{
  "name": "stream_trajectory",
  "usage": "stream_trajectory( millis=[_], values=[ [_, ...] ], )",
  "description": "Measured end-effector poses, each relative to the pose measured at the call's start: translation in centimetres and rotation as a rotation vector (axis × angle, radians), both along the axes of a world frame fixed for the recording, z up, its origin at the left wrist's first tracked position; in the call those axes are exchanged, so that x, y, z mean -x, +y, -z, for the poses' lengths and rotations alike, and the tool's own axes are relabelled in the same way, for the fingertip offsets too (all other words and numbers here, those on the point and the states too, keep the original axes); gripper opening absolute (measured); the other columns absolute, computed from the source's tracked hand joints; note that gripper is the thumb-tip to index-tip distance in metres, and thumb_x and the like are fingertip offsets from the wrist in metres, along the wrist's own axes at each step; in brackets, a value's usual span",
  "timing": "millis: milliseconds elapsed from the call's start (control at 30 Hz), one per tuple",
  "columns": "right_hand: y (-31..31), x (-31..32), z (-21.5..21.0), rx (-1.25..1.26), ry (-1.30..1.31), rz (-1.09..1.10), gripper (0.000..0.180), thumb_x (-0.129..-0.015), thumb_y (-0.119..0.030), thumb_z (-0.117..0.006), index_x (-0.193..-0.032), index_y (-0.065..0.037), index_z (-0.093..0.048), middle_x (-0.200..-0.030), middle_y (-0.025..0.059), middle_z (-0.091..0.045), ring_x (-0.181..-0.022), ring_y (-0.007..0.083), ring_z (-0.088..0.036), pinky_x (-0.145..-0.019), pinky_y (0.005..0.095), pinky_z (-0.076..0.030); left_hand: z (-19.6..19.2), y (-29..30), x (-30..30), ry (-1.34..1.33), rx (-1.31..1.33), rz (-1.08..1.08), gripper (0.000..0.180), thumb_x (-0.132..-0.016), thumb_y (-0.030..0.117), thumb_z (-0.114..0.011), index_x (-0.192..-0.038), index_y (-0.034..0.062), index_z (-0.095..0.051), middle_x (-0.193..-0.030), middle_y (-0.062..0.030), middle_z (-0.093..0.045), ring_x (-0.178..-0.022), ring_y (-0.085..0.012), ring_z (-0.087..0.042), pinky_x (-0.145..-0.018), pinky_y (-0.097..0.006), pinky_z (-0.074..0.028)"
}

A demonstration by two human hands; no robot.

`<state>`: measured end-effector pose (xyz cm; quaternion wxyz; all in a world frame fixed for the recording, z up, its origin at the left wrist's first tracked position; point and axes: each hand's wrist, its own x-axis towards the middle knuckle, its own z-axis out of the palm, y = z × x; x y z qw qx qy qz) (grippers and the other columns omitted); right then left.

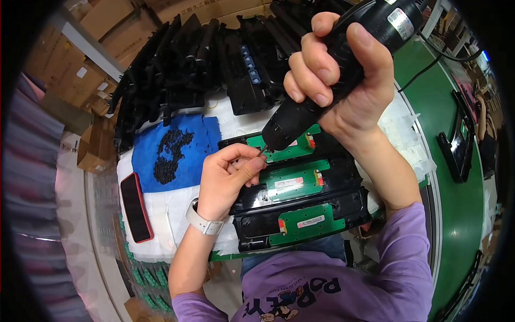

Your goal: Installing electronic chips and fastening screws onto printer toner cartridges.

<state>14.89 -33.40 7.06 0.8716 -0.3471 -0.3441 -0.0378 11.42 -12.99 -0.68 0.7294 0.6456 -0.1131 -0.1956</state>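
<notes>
My right hand [357, 110] grips a black electric screwdriver [292, 124], tilted with its nose down to the left. Its thin bit meets the fingertips of my left hand [222, 174], which are pinched together; whatever they hold is too small to make out. Below my hands lie three long black plastic housings [348, 174] in a row, each with a green circuit board [300, 187] set in it. The bit is over the left part of the farthest housing, partly hidden by my hands. Left of my left hand, small dark screws [165, 170] are heaped on a blue cloth [147, 142].
A red-edged phone [137, 208] lies at the table's left. Many black housings [177, 70] are stacked along the back, with cardboard boxes [107, 24] behind. A green conveyor surface [456, 214] on the right carries another black part [456, 139]. The screwdriver's cable [424, 72] trails right.
</notes>
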Motion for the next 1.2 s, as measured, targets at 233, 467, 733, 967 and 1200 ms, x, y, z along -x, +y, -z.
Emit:
stream_trajectory(
  millis=[233, 467, 733, 967, 1200],
  values=[
    [0.6, 0.9, -0.5, 0.1, 0.055, 0.116, 0.033, -0.092, -0.037, -0.043, -0.102, -0.007, -0.051, -0.06, -0.0014, -0.045, -0.044, 0.0094, -0.041, -0.054, 0.029, -0.041, 0.3, -0.1, 0.1, 0.046, 0.065, -0.043, 0.011, -0.082, 0.002, -0.066, -0.092, -0.0015, -0.062, -0.073, -0.0021, -0.063, -0.058, -0.0048, -0.055, -0.055, -0.017, -0.044],
    [0.9, 1.1, -0.6, 0.046, 0.119, 0.139, 0.03, -0.088, -0.033, -0.049, -0.096, -0.004, -0.052, -0.058, 0.0014, -0.047, -0.043, 0.012, -0.044, -0.05, 0.0303, -0.041, 0.5, 0.2, 0.1, 0.026, 0.047, -0.009, 0.014, -0.083, 0.005, -0.066, -0.093, -0.0024, -0.06, -0.08, -0.0097, -0.065, -0.058, -0.0072, -0.055, -0.054, -0.018, -0.045],
    [0.3, 0.4, -0.4, -0.063, 0.281, 0.042, 0.025, -0.084, -0.027, -0.056, -0.084, -0.002, -0.054, -0.056, 0.0026, -0.048, -0.042, 0.013, -0.045, -0.048, 0.0305, -0.042, 0.1, -1.0, 0.6, -0.108, 0.09, -0.076, 0.02, -0.087, 0.011, -0.063, -0.099, -0.0041, -0.059, -0.095, -0.011, -0.064, -0.07, -0.0087, -0.056, -0.062, -0.02, -0.045],
    [0.3, -0.4, 1.0, 0.427, 0.151, 0.198, 0.021, -0.077, -0.019, -0.069, -0.079, 0.0, -0.059, -0.054, 0.0036, -0.052, -0.04, 0.0103, -0.048, -0.039, 0.0233, -0.037, 0.1, 0.4, -0.9, -0.032, 0.215, -0.228, 0.018, -0.097, 0.009, -0.038, -0.108, -0.0025, -0.046, -0.121, -0.0198, -0.053, -0.113, -0.0238, -0.054, -0.094, -0.027, -0.044],
    [0.7, -0.3, 1.0, 0.443, 0.132, 0.195, 0.02, -0.077, -0.018, -0.069, -0.076, -0.001, -0.059, -0.053, 0.0028, -0.052, -0.041, 0.0096, -0.048, -0.039, 0.0232, -0.036, 0.3, 0.8, -1.0, 0.013, 0.224, -0.212, 0.016, -0.097, 0.007, -0.034, -0.106, -0.0016, -0.043, -0.126, -0.0265, -0.048, -0.122, -0.0281, -0.049, -0.098, -0.03, -0.043]
  ],
)
